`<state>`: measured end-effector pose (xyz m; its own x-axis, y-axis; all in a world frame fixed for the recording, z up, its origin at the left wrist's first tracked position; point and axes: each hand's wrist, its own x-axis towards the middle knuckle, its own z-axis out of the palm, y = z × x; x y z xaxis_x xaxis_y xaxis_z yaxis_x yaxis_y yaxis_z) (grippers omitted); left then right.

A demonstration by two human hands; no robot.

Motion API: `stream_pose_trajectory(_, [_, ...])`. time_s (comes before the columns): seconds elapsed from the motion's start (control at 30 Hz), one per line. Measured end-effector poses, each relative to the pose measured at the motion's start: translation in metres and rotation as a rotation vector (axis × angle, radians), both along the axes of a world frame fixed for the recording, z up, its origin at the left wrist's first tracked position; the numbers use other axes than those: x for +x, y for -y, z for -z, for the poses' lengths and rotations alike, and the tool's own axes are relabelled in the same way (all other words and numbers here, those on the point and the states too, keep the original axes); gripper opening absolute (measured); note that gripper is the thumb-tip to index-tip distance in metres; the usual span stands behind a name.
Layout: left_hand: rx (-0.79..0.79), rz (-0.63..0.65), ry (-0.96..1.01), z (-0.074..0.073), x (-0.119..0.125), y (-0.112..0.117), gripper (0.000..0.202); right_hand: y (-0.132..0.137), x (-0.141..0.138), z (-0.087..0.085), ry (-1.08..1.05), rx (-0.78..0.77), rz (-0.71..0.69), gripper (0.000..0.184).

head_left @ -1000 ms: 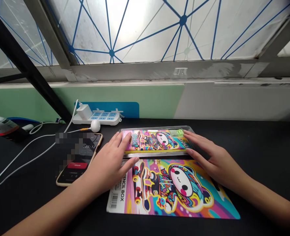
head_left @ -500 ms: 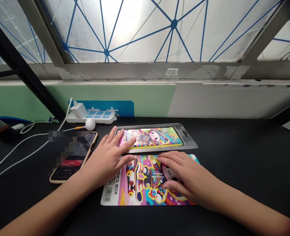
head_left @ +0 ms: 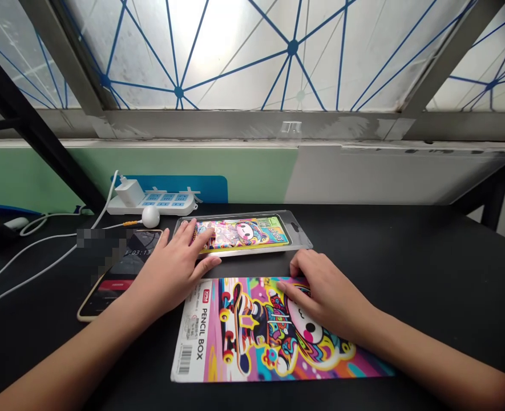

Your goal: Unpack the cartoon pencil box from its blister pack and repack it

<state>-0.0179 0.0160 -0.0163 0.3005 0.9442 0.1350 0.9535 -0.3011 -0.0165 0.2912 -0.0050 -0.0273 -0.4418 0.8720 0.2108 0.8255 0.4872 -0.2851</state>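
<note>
Right hand point(head_left: 327, 291) has left the far end of the clear package point(head_left: 300, 237), where we saw it one second ago, and now sits at the printed card point(head_left: 256, 331); the package has shifted a little leftward against the power strip point(head_left: 162, 204). Head view, our only one: we find the right thumb lying over the card's printed face, the other fingers curled down at its far edge. Their tips are hidden, so we cannot tell whether they pinch it. Left hand point(head_left: 170, 271) has its fingers spread and extended, resting on the left end of the package, with the thumb out beyond the near edge. Through the clear plastic we see a colourful case point(head_left: 247, 233) showing a cartoon character. The card lies nearer the person than the package, a strip of black desk point(head_left: 427, 257) between them; we read PENCIL BOX at its left end, above a barcode. Left of the card, partly behind the left hand and forearm, we note a phone point(head_left: 115, 281). Behind it sit a round white object point(head_left: 150, 217) and the power strip, a white adapter point(head_left: 129, 192) plugged in.
</note>
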Motion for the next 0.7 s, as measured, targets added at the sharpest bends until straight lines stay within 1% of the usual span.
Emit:
stream_pose_trajectory(0.07, [0.022, 0.006, -0.030, 0.002, 0.002, 0.000, 0.062, 0.001, 0.003, -0.003, -0.039, -0.028, 0.035, 0.027])
stream_pose_trajectory(0.13, [0.006, 0.008, -0.034, 0.002, 0.003, 0.001, 0.060, -0.002, 0.010, -0.009, -0.057, -0.022, 0.051, 0.028])
stream_pose_trajectory(0.2, [-0.028, 0.002, -0.007, -0.002, 0.002, 0.003, 0.057, -0.010, 0.025, -0.018, -0.048, 0.006, 0.064, 0.031])
stream_pose_trajectory(0.27, [-0.062, -0.003, 0.037, -0.007, 0.001, 0.004, 0.056, -0.025, 0.046, -0.026, -0.027, -0.007, 0.109, 0.038])
stream_pose_trajectory(0.33, [-0.070, 0.015, 0.078, -0.010, 0.001, 0.007, 0.056, -0.043, 0.071, -0.032, -0.005, -0.102, 0.190, 0.045])
stream_pose_trajectory(0.37, [-0.062, 0.041, 0.094, -0.011, 0.001, 0.008, 0.056, -0.052, 0.084, -0.033, 0.012, -0.179, 0.223, 0.047])
stream_pose_trajectory(0.43, [-0.024, 0.113, 0.114, -0.010, 0.003, 0.009, 0.053, -0.066, 0.104, -0.031, 0.053, -0.348, 0.231, 0.049])
stream_pose_trajectory(0.47, [0.002, 0.147, 0.115, -0.008, 0.005, 0.010, 0.050, -0.071, 0.111, -0.029, 0.056, -0.397, 0.224, 0.050])
stream_pose_trajectory(0.5, [0.026, 0.175, 0.111, -0.007, 0.006, 0.011, 0.048, -0.074, 0.114, -0.027, 0.045, -0.407, 0.214, 0.050])
stream_pose_trajectory(0.57, [0.059, 0.193, 0.098, -0.004, 0.009, 0.012, 0.048, -0.075, 0.110, -0.022, -0.015, -0.326, 0.204, 0.048])
stream_pose_trajectory(0.63, [0.061, 0.192, 0.084, -0.002, 0.010, 0.013, 0.050, -0.070, 0.097, -0.019, -0.094, -0.214, 0.203, 0.047])
stream_pose_trajectory(0.7, [0.051, 0.195, 0.073, -0.002, 0.010, 0.013, 0.050, -0.061, 0.078, -0.018, -0.156, -0.169, 0.205, 0.046])
